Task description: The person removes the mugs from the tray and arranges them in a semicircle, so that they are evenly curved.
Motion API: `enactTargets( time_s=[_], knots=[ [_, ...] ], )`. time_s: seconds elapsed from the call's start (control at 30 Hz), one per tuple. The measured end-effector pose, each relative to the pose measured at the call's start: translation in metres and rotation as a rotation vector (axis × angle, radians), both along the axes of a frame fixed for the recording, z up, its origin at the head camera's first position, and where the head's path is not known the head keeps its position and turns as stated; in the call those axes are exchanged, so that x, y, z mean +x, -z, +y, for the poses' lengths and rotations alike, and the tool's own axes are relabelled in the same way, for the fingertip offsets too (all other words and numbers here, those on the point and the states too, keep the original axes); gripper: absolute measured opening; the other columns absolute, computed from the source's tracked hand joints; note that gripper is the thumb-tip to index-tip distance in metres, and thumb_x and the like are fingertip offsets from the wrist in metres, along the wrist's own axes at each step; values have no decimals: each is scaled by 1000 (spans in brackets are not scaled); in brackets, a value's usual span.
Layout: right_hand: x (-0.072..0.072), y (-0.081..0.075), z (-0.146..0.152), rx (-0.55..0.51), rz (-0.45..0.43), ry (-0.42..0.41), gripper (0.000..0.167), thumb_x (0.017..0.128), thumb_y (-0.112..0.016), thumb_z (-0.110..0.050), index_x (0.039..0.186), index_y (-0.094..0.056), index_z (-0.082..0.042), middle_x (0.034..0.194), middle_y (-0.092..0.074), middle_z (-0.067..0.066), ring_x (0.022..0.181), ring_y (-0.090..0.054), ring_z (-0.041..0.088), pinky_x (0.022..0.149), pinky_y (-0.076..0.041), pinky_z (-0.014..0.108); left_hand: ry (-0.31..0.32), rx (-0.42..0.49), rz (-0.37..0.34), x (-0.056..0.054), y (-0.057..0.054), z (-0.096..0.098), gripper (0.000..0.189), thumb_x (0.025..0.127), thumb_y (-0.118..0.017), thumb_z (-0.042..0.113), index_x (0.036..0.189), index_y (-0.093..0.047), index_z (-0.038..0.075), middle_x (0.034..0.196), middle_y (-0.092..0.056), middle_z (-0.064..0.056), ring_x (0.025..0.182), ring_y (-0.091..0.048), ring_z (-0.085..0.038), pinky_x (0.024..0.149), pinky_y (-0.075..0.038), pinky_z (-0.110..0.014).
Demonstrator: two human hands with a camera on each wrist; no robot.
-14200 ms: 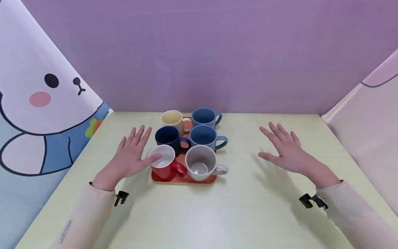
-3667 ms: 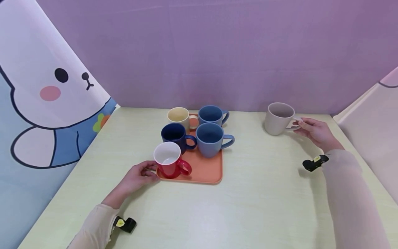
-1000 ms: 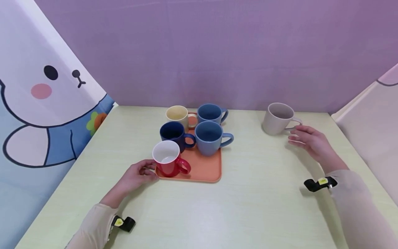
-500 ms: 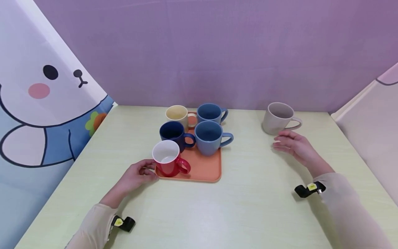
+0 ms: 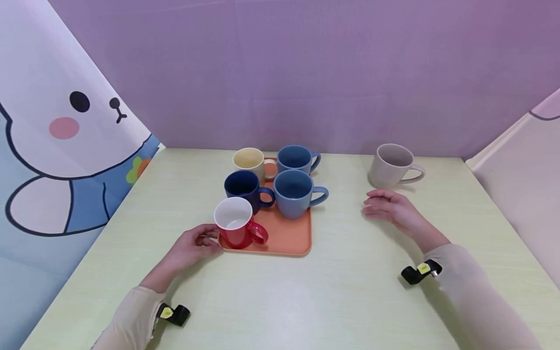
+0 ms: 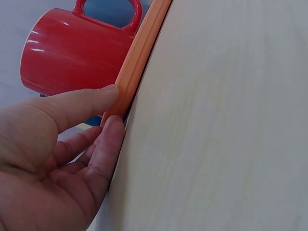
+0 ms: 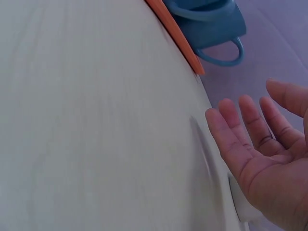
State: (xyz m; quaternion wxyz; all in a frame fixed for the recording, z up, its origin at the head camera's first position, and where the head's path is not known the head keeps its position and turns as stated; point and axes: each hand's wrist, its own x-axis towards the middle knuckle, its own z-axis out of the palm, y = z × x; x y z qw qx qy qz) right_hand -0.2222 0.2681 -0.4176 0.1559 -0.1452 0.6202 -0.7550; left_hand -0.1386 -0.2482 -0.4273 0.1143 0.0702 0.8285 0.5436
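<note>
My left hand (image 5: 191, 249) is at the front left corner of an orange tray (image 5: 290, 238). In the left wrist view its thumb and finger pinch the tray's rim (image 6: 132, 72). Beside that hand a red mug (image 5: 238, 236) with a white inside stands on the tray. My right hand (image 5: 395, 211) hovers over the table with relaxed fingers and holds nothing. Just behind it a grey mug (image 5: 386, 170) stands upright on the table, its handle to the right. The right wrist view shows the right hand's fingers (image 7: 255, 125) apart from everything.
Behind the red mug on the tray stand a dark blue mug (image 5: 242, 189), a cream mug (image 5: 249, 160) and two lighter blue mugs, a nearer one (image 5: 293, 197) and a farther one (image 5: 294, 159). A purple backdrop (image 5: 280, 87) rises at the table's far edge.
Earlier the grey mug left the tray for the table's right back, carried by my right hand. That hand has since let go of its handle and moved left. The left hand stays at the tray.
</note>
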Motion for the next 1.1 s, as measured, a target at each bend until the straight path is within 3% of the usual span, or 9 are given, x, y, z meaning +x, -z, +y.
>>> enactTargets(
  time_s=[0.37,0.73,1.1],
  knots=[
    [-2,3,-32,90,1,-32,22,99,-50,5,121,-56,3,105,-67,4,95,-70,22,88,-56,35,-4,-18,-3,-2,4,-2,53,88,-72,-1,134,-49,-13,117,-60,-23,95,-65,-26,80,-54,-21],
    [-9,2,-63,167,-45,-31,43,94,-54,12,132,-37,21,104,-65,6,95,-69,20,87,-56,37,-2,-20,-10,-2,3,-1,53,88,-72,-1,135,-48,-12,118,-60,-23,97,-65,-29,81,-54,-22],
    [-16,2,-88,166,-18,-23,44,93,-55,12,133,-38,17,115,-54,18,93,-68,18,87,-56,41,3,-21,-20,-3,2,-2,53,89,-72,0,135,-47,-12,119,-60,-24,96,-65,-27,82,-54,-22]
  ],
)
